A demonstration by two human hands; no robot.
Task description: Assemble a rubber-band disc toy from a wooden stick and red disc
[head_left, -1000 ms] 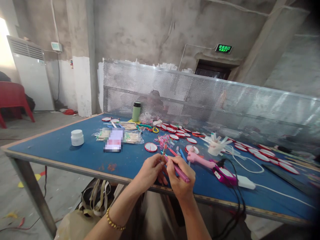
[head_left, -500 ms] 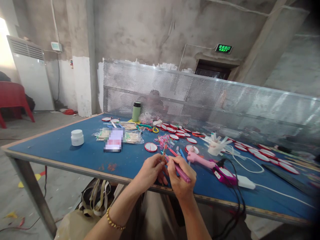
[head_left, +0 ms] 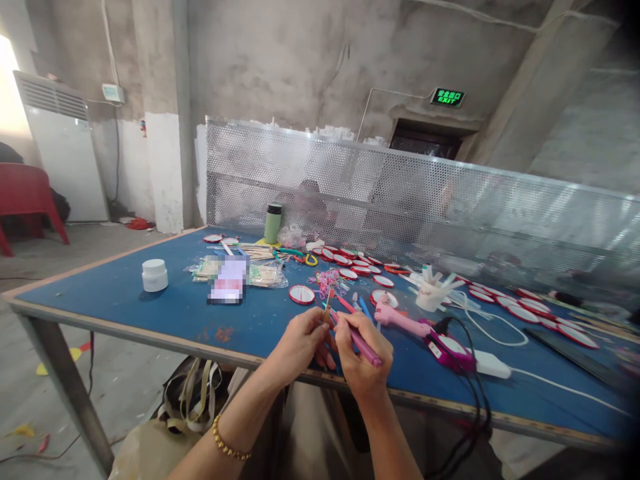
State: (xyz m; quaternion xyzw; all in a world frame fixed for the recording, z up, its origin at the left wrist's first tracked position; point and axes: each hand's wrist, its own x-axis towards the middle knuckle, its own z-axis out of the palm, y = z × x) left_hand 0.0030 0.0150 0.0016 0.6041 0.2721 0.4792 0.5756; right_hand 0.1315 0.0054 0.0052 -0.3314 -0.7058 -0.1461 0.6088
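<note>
My right hand is closed in a writing grip round a purple-pink pen, its back end pointing down toward me. Close beside it, my left hand pinches a small thin brownish piece that stands up from the fingertips; its kind is unclear. The pen's tip is at the left fingers, and I cannot tell whether it touches the piece. Just beyond the hands lie a red pen-like stick, a blue one and a tangle of colourful bands. Left of these is a round red-rimmed white disc.
On the blue table stand a white jar, a green bottle and a white cup of strips. A pink corded tool lies right, its black cable hanging over the front edge. A perforated metal screen runs behind.
</note>
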